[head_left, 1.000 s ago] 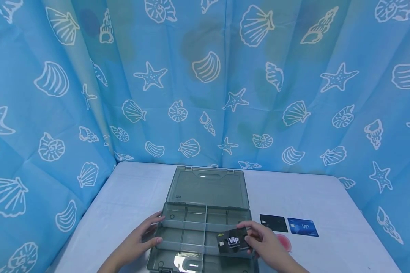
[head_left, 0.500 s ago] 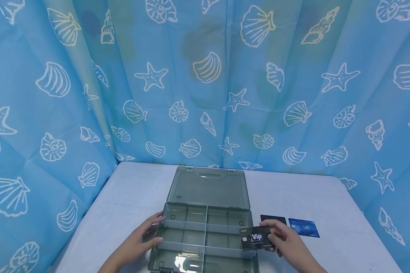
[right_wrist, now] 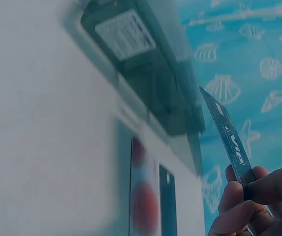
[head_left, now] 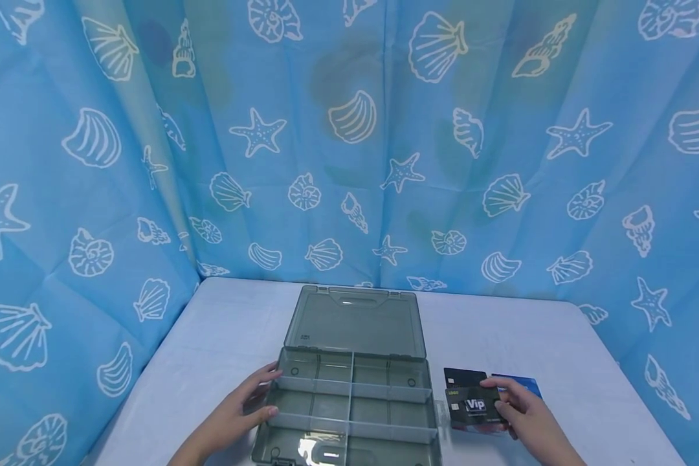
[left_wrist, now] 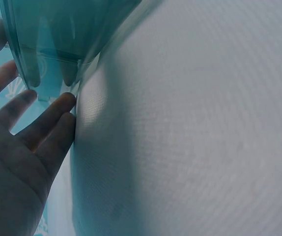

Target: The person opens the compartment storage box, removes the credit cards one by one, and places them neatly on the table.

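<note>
A: What does the card look like?

B: The black VIP card (head_left: 474,407) is dark and glossy, with white "Vip" lettering, a small yellow logo in one corner and a chip at its left end.

A: Where does it sit against the fingers?

B: The right hand (head_left: 524,417) pinches its right end, thumb on top and fingers (right_wrist: 237,196) curled beneath. It hangs just right of the compartment box (head_left: 349,408), over a black card (head_left: 463,376) and a blue card (head_left: 521,383) on the worktop (head_left: 221,330).

A: The left hand (head_left: 241,411)?

B: Fingers straight, resting against the box's left wall
</note>
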Available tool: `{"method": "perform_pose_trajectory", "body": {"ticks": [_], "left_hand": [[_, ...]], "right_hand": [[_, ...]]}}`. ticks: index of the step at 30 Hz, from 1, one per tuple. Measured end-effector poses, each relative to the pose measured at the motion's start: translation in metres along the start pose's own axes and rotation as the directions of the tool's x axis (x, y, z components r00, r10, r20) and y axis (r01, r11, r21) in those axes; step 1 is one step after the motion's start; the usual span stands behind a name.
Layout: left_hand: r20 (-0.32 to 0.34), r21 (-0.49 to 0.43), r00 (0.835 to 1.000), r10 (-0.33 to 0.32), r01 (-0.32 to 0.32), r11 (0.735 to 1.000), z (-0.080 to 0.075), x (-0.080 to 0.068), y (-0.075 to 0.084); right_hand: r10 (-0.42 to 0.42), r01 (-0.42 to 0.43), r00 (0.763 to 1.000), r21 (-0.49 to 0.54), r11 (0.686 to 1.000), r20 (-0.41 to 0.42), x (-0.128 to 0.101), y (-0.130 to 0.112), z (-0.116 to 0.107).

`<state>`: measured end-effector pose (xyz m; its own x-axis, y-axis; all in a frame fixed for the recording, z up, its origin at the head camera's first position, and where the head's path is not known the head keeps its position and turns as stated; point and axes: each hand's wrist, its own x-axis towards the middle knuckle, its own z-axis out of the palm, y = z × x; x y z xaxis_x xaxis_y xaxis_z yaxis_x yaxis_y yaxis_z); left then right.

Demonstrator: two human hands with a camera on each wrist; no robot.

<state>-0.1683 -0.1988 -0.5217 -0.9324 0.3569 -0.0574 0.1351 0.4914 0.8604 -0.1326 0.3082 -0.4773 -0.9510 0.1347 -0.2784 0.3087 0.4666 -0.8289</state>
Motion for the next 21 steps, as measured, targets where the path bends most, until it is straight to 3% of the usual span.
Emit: {"method": "perform_pose_trajectory", "body": {"ticks": [21], "left_hand": [[-0.012,0.010,1.000,-0.020,0.020,1.000,0.002,0.000,-0.004]], "right_hand": [[0.156,-0.159,0.987,-0.085,0.984,-0.035,0.022,0.065,-0.052]]}}
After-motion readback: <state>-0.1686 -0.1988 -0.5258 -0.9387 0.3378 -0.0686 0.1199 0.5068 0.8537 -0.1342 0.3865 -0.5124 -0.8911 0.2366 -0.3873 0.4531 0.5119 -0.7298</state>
